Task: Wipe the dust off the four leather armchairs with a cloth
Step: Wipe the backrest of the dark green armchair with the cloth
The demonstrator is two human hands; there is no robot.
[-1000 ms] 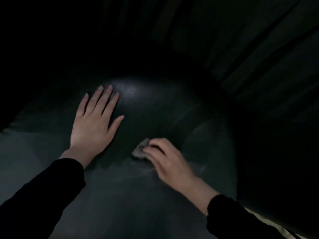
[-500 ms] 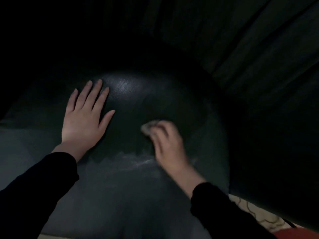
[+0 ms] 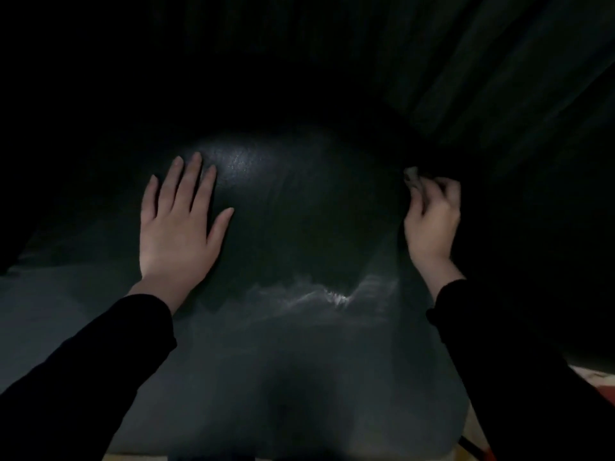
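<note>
Leather armchair (image 3: 299,344) cushion, broad, dark and rounded, fine-grained, with a sheen just past the fingertips of my left hand (image 3: 179,227), which lies flat on it, fingers straight, bracing. I judge the hide smooth and yielding, easy to slide over. My right hand (image 3: 432,224) curls its fingers round the cloth (image 3: 412,176), a small grey wad poking out beyond my fingertips at the cushion's right edge. It looks soft, light, easily bunched; best held crumpled. Pale dust (image 3: 326,294) streaks lie back toward my wrists, between them.
</note>
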